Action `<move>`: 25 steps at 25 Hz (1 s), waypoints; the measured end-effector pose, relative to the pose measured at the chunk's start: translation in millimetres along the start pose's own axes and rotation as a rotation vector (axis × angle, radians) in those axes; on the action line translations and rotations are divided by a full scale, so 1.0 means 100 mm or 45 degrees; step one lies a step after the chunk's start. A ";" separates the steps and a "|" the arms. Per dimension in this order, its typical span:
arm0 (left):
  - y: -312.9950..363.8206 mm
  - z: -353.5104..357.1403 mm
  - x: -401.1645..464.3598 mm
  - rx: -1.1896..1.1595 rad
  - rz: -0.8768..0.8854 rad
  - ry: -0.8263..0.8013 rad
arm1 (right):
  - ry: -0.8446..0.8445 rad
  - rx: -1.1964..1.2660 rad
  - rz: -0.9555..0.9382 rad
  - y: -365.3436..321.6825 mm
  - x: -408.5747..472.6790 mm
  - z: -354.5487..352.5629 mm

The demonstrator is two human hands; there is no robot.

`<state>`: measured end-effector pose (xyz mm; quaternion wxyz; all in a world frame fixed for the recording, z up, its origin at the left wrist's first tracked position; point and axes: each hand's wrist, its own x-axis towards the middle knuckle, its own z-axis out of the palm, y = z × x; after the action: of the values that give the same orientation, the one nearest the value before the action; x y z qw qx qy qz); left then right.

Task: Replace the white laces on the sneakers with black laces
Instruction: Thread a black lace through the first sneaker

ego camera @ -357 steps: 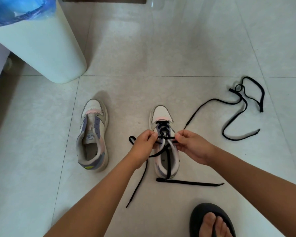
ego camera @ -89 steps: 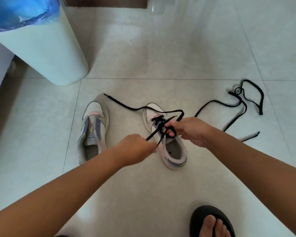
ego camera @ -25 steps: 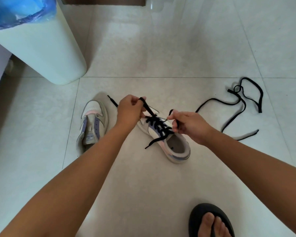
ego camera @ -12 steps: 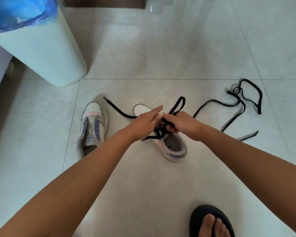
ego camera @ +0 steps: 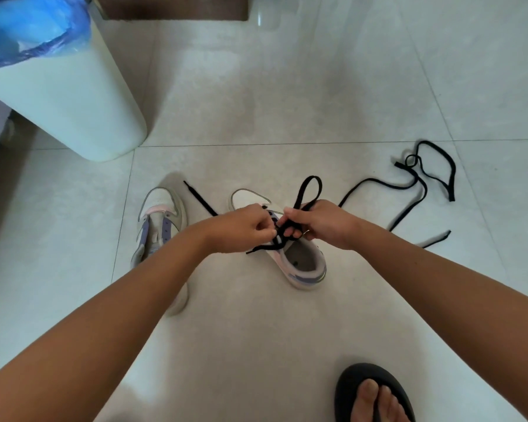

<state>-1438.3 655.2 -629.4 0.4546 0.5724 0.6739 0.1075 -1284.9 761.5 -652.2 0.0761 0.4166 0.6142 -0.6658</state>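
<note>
A white, pink and purple sneaker [ego camera: 302, 263] lies on the floor tiles, threaded with a black lace [ego camera: 279, 237]. My right hand [ego camera: 320, 223] pinches a loop of that lace, which stands up above my fingers [ego camera: 309, 190]. My left hand [ego camera: 241, 226] pinches the lace's other strand right beside it; that strand's free end trails off to the upper left [ego camera: 198, 197]. The second sneaker [ego camera: 160, 220] sits to the left with no lace in it, partly hidden by my left forearm. A spare black lace [ego camera: 415, 184] lies loose at the right.
A white bin [ego camera: 64, 99] with a blue liner stands at the upper left. My foot in a black sandal [ego camera: 372, 394] is at the bottom right. A brown mat [ego camera: 174, 7] borders the top edge.
Over the last second my hands came together over the sneaker's top eyelets. The loop in my right hand has risen and the left strand has been drawn in toward it.
</note>
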 end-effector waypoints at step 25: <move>-0.20 0.40 0.39 -0.716 -0.107 0.317 | 0.609 -0.095 -0.328 0.26 -0.02 0.19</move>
<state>-1419.3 667.7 -684.3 0.5133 0.3782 0.6913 0.3401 -1276.4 738.2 -672.6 -0.1411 0.4774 0.6868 -0.5296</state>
